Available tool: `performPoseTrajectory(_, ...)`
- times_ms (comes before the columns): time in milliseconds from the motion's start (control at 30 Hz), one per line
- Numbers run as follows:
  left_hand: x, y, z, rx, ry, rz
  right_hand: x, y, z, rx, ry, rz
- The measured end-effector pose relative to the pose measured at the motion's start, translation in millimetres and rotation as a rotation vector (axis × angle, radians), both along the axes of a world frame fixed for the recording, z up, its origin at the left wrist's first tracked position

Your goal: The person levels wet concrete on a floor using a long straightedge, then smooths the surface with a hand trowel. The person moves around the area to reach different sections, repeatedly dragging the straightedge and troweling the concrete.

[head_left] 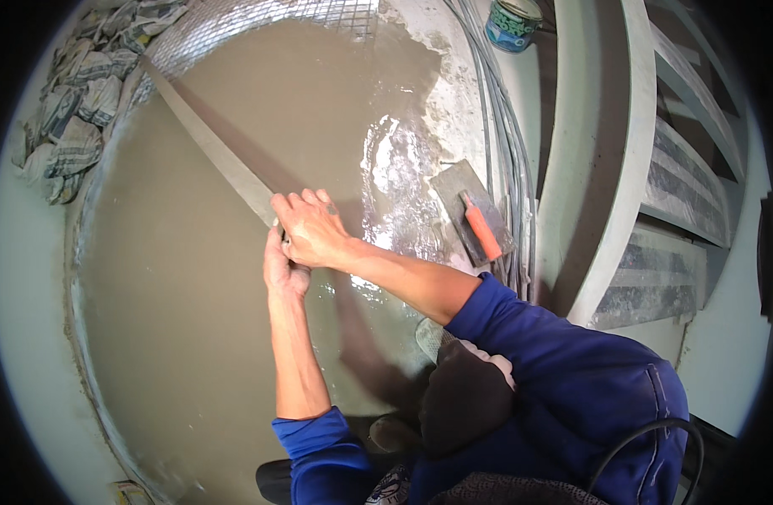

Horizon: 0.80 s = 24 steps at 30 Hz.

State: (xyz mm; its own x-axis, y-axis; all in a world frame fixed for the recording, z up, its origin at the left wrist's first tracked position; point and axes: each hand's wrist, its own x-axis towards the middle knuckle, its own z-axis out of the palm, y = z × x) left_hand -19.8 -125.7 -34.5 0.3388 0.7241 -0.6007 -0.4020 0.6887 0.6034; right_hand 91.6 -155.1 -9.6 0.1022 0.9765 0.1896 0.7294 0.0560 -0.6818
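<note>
Fingers [295, 200] of the right hand [315, 231] are curled tight over the near end of the straightedge [226, 166], I see on my feed; the left hand [285, 273] is clamped on it just beside. From there it stretches ahead and leftward over wet mortar [193, 320].

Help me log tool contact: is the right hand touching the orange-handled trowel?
Apart. The head view shows wet grey surface plainly between the right hand and the trowel, which lies to the right.
</note>
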Motion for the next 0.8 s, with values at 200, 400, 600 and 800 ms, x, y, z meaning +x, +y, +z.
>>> performPoseTrajectory(200,-54,5,18,0.024,0.192,-0.039,106,-108,-44,-0.102,-0.077,-0.364)
performPoseTrajectory(400,-104,13,65,0.160,0.187,-0.072,184,-208,-120,-0.488,-0.329,-0.682)
performPoseTrajectory(600,-136,18,101,0.189,0.204,-0.094,216,-176,-77,-0.437,-0.255,-0.700)
performPoseTrajectory(800,-151,25,118,0.185,0.222,-0.132,214,-169,43,-0.024,-0.282,-0.588)
